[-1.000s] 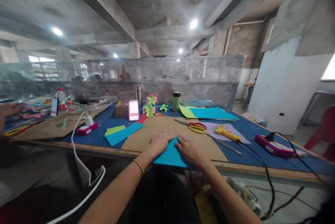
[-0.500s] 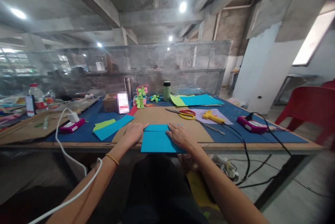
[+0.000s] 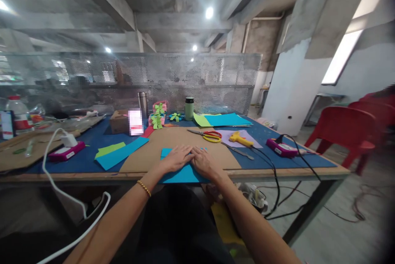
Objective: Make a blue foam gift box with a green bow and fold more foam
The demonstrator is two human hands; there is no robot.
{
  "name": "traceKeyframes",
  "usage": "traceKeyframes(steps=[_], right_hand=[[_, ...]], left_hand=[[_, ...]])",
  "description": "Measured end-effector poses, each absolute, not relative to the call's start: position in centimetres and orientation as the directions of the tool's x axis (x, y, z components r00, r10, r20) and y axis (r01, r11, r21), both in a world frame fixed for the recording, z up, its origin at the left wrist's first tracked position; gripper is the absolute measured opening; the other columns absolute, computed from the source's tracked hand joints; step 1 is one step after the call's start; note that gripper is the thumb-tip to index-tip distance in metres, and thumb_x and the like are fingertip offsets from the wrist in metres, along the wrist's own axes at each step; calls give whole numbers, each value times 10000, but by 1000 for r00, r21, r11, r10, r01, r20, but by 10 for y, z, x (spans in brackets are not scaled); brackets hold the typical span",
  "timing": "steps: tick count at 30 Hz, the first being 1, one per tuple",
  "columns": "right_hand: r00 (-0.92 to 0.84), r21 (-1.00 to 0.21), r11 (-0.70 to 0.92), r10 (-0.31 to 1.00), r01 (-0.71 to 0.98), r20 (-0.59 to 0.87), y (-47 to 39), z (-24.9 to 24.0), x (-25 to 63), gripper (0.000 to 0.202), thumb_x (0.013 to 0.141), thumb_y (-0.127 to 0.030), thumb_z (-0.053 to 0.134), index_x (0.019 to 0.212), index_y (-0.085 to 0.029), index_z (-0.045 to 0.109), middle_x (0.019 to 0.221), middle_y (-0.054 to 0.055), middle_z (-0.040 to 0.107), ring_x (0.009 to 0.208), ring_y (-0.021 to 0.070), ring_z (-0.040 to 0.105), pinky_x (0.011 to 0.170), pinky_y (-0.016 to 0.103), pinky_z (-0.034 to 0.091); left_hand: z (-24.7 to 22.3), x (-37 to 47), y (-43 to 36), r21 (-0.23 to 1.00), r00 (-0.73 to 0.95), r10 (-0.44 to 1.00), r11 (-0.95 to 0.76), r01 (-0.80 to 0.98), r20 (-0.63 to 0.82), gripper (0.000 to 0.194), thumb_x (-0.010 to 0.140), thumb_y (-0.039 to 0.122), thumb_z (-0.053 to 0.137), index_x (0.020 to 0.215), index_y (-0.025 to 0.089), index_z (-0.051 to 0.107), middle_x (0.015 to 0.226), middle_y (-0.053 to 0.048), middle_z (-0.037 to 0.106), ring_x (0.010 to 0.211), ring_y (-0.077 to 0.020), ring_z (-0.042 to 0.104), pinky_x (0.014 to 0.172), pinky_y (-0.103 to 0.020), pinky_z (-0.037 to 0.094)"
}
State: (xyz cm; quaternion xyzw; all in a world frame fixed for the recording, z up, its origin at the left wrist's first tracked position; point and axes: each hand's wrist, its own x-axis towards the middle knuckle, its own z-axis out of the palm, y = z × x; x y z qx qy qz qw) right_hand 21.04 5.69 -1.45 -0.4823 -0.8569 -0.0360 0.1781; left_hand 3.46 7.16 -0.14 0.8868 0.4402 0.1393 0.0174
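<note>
A blue sheet of paper [image 3: 182, 176], its far edge folded over, lies on brown cardboard [image 3: 135, 161] at the table's front edge. My left hand [image 3: 176, 159] rests flat across the folded strip, fingers outstretched. Beside it, my right hand [image 3: 204, 162] also presses down on the paper, and the fingertips of both hands meet near the middle. Most of the fold is hidden under them. Beyond my right hand lie red-and-yellow scissors [image 3: 211, 135] with their blades apart. A strip of blue paper [image 3: 121, 154] lies to the left over a green piece [image 3: 109, 149].
At right, a yellow glue gun [image 3: 239, 138] lies on lilac paper [image 3: 256, 142], near a metal blade-like tool [image 3: 240, 152] and a purple power box [image 3: 282, 148]. Behind stand a green bottle [image 3: 189, 110], paper bows [image 3: 157, 121] and a cardboard box [image 3: 119, 122]. A white cable [image 3: 46, 165] hangs at left.
My left hand has moved right from the paper's left end onto the fold, up against my right hand. The view has turned slightly to the right.
</note>
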Motion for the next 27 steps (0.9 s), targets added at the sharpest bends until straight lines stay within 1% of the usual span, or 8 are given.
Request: traceKeyframes(steps=[2,4,7,13,19,21,25,27], right_hand=[[-459,-110,518,823,848,335,56,-16,210,455,1020,-283,366,1431,-131,487,1500,168,486,1396,253,432,1163,459,300],[-449,-104,507,826,855,340,55,-16,209,449,1025,-320,374,1395,-109,516,1483,180,502,1389,270,438,1163,469,299],[-454,-109,514,824,851,339,54,-12,209,414,1033,-360,379,1327,-133,562,1449,170,537,1369,264,462,1153,463,315],[-482,-117,531,827,839,290,55,-6,224,401,1047,-366,358,1322,-181,583,1448,140,553,1371,259,477,1148,487,326],[-387,-84,421,884,903,263,54,-6,269,449,1047,-374,323,1414,-224,533,1522,98,484,1427,257,407,1161,526,285],[-369,-48,393,893,918,259,51,0,280,430,1043,-363,328,1369,-228,573,1485,96,530,1392,262,448,1151,527,287],[-275,19,286,898,958,344,49,16,273,437,1038,-360,324,1106,-153,703,1225,189,681,1225,306,576,1103,497,334],[-322,16,346,855,938,406,52,19,256,429,1039,-341,327,1085,-127,697,1200,199,679,1213,301,579,1088,454,358]], left_hand=[[-11,33,72,182,555,818,-574,798,151,706,1013,588,168,1546,160,343,1611,-124,320,1509,-257,253,1215,-444,196],[-15,26,70,175,507,854,-521,836,121,759,989,646,143,1559,178,322,1629,-126,261,1522,-271,209,1218,-477,166],[-14,17,65,163,445,890,-456,875,102,793,967,690,137,1567,201,306,1639,-132,212,1531,-285,164,1218,-497,138],[-10,17,61,151,430,898,-440,885,92,754,986,652,174,1563,189,314,1636,-159,208,1526,-302,179,1210,-504,146],[-7,18,59,160,426,900,-436,886,92,732,990,643,183,1565,208,311,1639,-141,208,1528,-292,175,1208,-507,150],[-6,18,58,158,424,901,-433,888,85,727,993,634,189,1567,202,306,1641,-137,199,1530,-287,169,1211,-503,143],[-5,19,57,149,424,902,-431,890,77,707,1002,611,210,1566,195,306,1638,-140,206,1529,-291,170,1211,-514,148],[-4,20,56,146,418,905,-425,894,75,699,1004,605,218,1565,197,308,1636,-145,212,1528,-294,171,1208,-526,152]])
